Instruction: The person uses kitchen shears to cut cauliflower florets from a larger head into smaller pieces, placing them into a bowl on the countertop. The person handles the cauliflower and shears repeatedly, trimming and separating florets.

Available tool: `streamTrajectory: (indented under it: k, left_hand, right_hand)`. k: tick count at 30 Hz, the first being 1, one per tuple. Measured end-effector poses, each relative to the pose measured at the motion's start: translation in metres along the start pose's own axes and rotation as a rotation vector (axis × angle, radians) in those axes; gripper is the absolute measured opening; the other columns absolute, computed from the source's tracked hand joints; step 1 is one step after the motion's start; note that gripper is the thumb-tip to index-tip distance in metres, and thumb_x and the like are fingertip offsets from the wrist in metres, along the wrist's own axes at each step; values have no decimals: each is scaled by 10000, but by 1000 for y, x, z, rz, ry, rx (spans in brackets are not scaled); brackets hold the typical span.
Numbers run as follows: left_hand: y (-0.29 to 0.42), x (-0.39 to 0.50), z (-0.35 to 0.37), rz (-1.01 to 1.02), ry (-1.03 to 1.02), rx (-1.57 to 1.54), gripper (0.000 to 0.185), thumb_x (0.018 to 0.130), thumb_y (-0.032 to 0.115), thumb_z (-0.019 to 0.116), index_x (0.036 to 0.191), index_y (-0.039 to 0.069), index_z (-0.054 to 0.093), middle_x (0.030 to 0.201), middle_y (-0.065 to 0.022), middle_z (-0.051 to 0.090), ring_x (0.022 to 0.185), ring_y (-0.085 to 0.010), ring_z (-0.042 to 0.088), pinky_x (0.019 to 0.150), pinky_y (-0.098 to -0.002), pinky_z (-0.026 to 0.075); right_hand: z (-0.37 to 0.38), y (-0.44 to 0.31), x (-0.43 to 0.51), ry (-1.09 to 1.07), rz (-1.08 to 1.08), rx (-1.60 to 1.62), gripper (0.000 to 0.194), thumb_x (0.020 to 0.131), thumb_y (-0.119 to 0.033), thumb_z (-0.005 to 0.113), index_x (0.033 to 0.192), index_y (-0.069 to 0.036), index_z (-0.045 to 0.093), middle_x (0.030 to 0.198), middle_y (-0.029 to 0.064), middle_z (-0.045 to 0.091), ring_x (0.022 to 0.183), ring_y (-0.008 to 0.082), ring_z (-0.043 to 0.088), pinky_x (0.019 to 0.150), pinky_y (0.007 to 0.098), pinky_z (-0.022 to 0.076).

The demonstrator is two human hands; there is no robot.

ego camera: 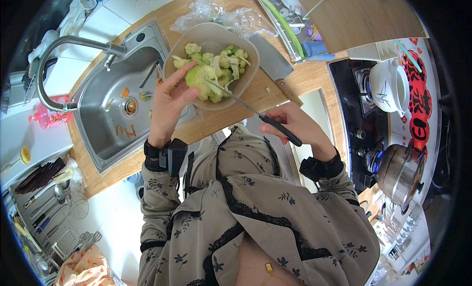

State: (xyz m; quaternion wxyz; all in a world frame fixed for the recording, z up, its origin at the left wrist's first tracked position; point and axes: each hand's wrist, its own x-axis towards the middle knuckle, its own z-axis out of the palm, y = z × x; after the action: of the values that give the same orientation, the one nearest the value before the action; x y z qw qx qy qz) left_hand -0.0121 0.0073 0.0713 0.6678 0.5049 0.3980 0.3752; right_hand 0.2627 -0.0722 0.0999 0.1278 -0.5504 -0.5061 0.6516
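Observation:
My left hand (pixel 173 98) holds a large piece of pale green cauliflower (pixel 201 79) over the near left part of a beige plastic basin (pixel 254 53). Cut cauliflower florets (pixel 225 61) lie in the basin. In my right hand (pixel 291 123) is the black handle of kitchen scissors or a knife (pixel 278 128); I cannot tell which. Its thin metal blade reaches over the basin's rim, and the tip meets the stem side of the cauliflower.
A cleaver (pixel 271 57) lies right of the basin, on a wooden board. To the left, a steel sink (pixel 96 134) holds orange peelings. Clear plastic bags (pixel 221 15) lie behind. On the right hob, a steel pot (pixel 396 175) sits over a blue flame, near a white pot (pixel 387 85).

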Motion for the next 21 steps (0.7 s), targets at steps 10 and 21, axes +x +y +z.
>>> streamTrajectory:
  k: [10, 21]
  left_hand:
    - [-17, 3, 0, -3, 86, -120, 480, 921, 97, 575, 1369, -7, 438, 1270, -98, 557, 1127, -166, 554, 994, -302, 432]
    - [-21, 11, 23, -37, 16, -366, 443, 935, 43, 509, 1365, -22, 424, 1308, -117, 513, 1123, -204, 561, 936, -345, 507]
  right_hand:
    - [0, 13, 0, 20, -65, 40, 421, 812, -403, 737, 675, -28, 604, 531, -38, 484, 470, 44, 418, 432, 230, 276]
    - [27, 0, 78, 549, -447, 260, 321, 739, -213, 824, 846, -14, 596, 749, 5, 624, 647, 59, 553, 594, 209, 455]
